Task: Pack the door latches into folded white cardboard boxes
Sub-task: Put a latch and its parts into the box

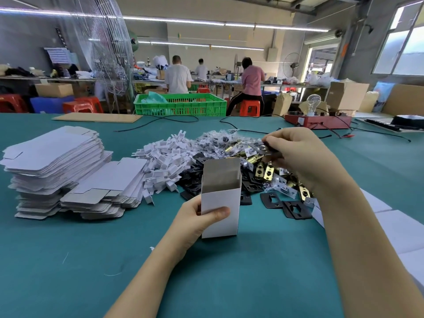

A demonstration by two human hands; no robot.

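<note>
My left hand (197, 220) grips an upright folded white cardboard box (221, 203) on the green table, top flap open, thumb across its front. Behind the box lies a pile of door latches (263, 171), brass and black, with black strike plates (291, 208) and small clear bags of screws (218, 138). My right hand (296, 154) hovers over that pile, its fingers pinching a dark latch part (263, 146) above the heap. What exactly the fingers hold is partly hidden by the hand.
Stacks of flat white box blanks (52, 171) sit at the left, a heap of small white cardboard inserts (167, 161) beside them. Finished white boxes (394, 226) lie at the right. Cables, a red test board with a bulb (317, 121) and a green crate (181, 104) stand behind.
</note>
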